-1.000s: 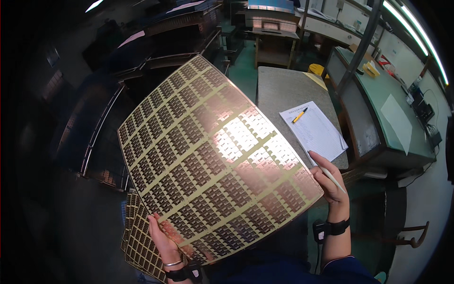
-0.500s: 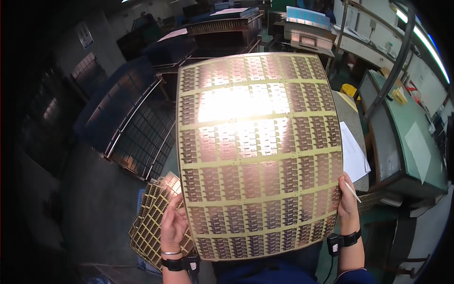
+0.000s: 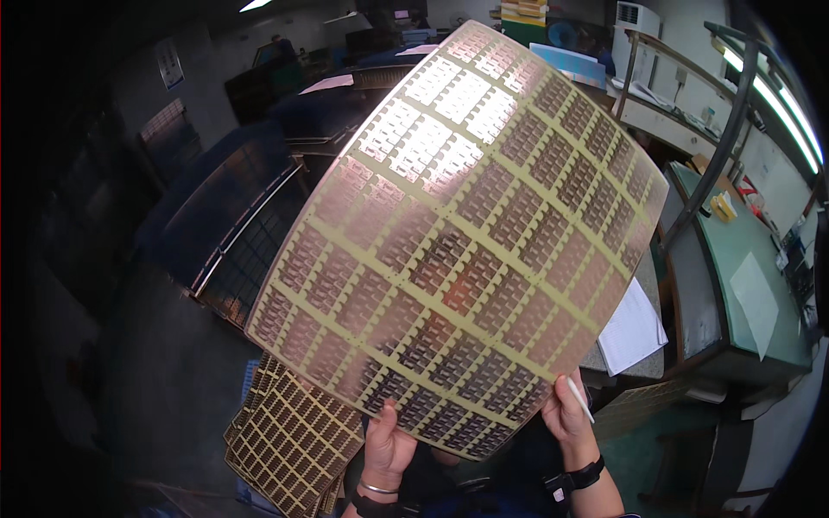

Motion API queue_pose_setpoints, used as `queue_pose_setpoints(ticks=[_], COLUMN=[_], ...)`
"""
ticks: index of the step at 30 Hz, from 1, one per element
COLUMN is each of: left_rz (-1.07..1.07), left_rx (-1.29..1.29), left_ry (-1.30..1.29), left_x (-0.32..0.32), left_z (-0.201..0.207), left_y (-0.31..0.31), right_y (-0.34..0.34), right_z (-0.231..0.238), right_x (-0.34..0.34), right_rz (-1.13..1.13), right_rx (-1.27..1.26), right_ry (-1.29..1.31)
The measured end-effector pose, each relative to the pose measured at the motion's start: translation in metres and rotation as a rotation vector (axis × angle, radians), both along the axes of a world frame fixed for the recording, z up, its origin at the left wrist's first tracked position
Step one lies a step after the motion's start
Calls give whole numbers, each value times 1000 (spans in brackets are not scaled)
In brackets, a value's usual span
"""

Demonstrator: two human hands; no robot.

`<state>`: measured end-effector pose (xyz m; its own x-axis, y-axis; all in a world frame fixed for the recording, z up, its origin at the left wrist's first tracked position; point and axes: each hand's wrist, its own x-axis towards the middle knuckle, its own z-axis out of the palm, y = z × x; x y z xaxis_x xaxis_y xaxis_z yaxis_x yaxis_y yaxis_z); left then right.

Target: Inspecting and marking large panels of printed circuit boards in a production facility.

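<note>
A large copper and pale-green circuit board panel [image 3: 527,285] is held up before me, tilted, with bright glare on its upper left. My left hand [image 3: 387,447] grips the lower edge, its thumb on the front face and the other fingers hidden behind. On the lower right edge, my right hand [image 3: 566,413] is closed around the panel. A thin white stick [image 3: 580,401], like a pen, also sits in those right fingers. Left of my left hand lies a stack of similar circuit board panels [image 3: 289,432], loosely fanned.
Dark racks with metal rails [image 3: 246,224] stand at the left. White paper sheets [image 3: 635,332] rest on a grey surface right of the panel. Farther right is a green-topped bench [image 3: 768,293] beside a slanting metal post [image 3: 717,155].
The panel has turned clockwise from nearly upright to a diagonal tilt. My left hand has shifted right and down to the lower edge; my right hand has moved left and down.
</note>
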<state>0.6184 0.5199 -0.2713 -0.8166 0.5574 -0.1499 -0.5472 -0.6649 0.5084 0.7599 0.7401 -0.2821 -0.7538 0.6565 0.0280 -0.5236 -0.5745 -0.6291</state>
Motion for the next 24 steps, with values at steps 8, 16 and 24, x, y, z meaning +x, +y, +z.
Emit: queue_pose_setpoints(ticks=[8, 16, 24], left_rz=[39, 235, 425], left_rx=[-129, -420, -679], left_ry=[71, 92, 8], left_x=[-31, -55, -70], left_z=[2, -9, -51], left_y=[-47, -89, -123], right_y=[79, 88, 88], right_z=[-1, 35, 25], right_x=[44, 79, 78], right_rz=[-461, -563, -524], right_rx=[-257, -110, -15], right_ry=[69, 24, -176])
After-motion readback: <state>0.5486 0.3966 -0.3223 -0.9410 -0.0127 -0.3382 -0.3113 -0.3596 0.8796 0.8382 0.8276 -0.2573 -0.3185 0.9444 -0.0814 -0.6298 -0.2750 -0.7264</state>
